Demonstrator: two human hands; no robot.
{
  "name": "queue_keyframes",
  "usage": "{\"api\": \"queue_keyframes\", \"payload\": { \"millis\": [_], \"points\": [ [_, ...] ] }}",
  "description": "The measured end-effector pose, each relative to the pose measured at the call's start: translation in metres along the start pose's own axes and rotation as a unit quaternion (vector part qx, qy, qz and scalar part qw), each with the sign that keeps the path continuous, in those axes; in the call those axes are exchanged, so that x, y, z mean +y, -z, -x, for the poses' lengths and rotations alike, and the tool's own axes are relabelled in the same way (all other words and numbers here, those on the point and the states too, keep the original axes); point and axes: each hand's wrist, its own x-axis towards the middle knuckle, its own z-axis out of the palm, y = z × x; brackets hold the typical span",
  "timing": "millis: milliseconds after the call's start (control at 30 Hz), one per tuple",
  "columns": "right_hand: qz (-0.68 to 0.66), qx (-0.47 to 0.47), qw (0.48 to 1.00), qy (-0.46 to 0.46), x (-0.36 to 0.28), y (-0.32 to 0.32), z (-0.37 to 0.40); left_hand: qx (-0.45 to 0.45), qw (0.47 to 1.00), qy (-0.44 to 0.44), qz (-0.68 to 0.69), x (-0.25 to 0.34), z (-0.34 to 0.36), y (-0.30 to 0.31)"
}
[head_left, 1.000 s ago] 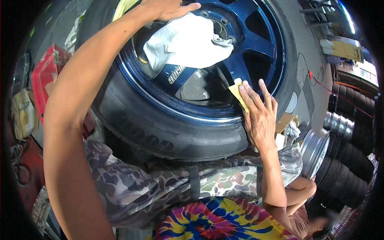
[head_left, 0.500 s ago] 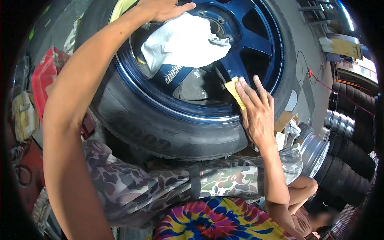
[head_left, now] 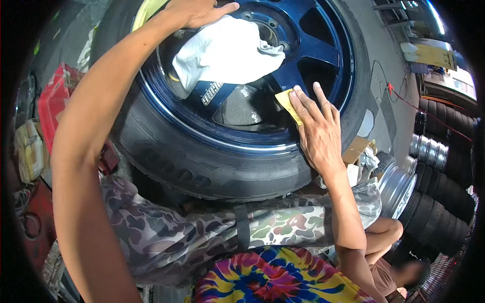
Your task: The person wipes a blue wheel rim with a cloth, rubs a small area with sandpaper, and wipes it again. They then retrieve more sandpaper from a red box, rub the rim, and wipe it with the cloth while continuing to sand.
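A blue spoked wheel with its black tyre lies in front of me. My right hand presses a folded piece of yellow sandpaper against the lower right of the rim, beside a spoke. Its fingers lie fairly straight, with the sheet under them. At the top edge, my left hand rests by the wheel, one digit stretched toward the hub; its other fingers are cut off or hidden. Just below it, a white cloth is draped over the spokes and part of the hub.
A red plastic case stands at the left. Stacked tyres and a silver rim line the right side. A small cardboard box sits near my right wrist. Another person sits at lower right. A red cable crosses the floor.
My right hand has shifted slightly up and left in view with the sandpaper. The wheel, cloth and left hand also appear a little further left, as the view moved.
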Motion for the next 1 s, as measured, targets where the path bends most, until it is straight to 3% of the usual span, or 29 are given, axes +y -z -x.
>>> {"api": "queue_keyframes", "payload": {
  "millis": [1000],
  "points": [
    [-0.018, -0.008, 1.0, 0.009, -0.002, 0.0, 0.012, 0.039, 0.999, 0.001, 0.001, -0.002, 0.001, -0.011]
  ]
}}
